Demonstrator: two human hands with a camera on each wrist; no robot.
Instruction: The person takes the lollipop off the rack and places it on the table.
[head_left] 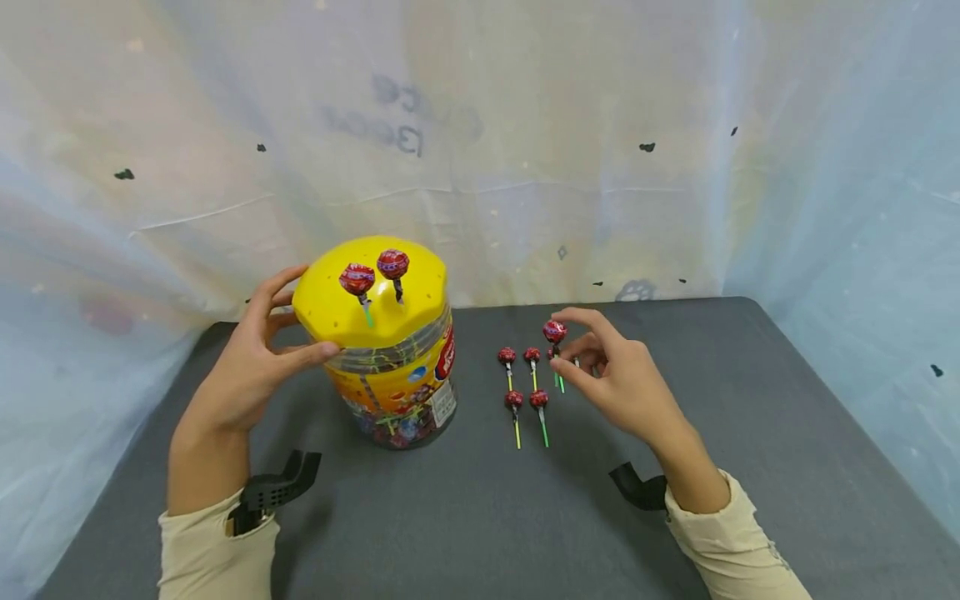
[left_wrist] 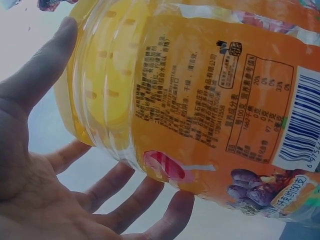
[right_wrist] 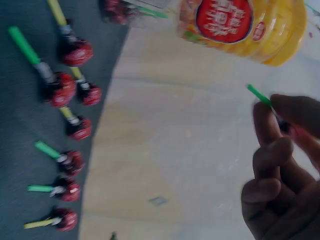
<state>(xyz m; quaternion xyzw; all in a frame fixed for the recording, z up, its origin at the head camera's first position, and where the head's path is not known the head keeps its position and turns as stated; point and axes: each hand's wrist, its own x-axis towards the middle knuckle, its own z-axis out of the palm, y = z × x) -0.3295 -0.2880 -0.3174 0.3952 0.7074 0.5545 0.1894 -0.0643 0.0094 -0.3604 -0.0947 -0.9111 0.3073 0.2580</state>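
Note:
A clear plastic candy jar (head_left: pixel 386 385) with a yellow lid (head_left: pixel 322 304) stands on the dark table. Two red-wrapped lollipops (head_left: pixel 393 264) stick up from the top of the lid. My left hand (head_left: pixel 243 367) holds the jar at the lid's left side, its thumb along the front rim and its other fingers spread behind. Between thumb and forefinger, my right hand (head_left: pixel 626 383) pinches a red-wrapped lollipop (head_left: pixel 555 332) by its green stick (right_wrist: pixel 258 93), head up, to the right of the jar. Several more lollipops (head_left: pixel 538 399) lie on the table below and beside it, some partly hidden by that hand.
The loose lollipops (right_wrist: pixel 72 162) lie in rows with green and yellow sticks. More candies fill the jar's lower part. Behind the grey-black table (head_left: pixel 480 525) hangs a pale curtain (head_left: pixel 525 100). Each wrist wears a black camera mount (head_left: pixel 281 483).

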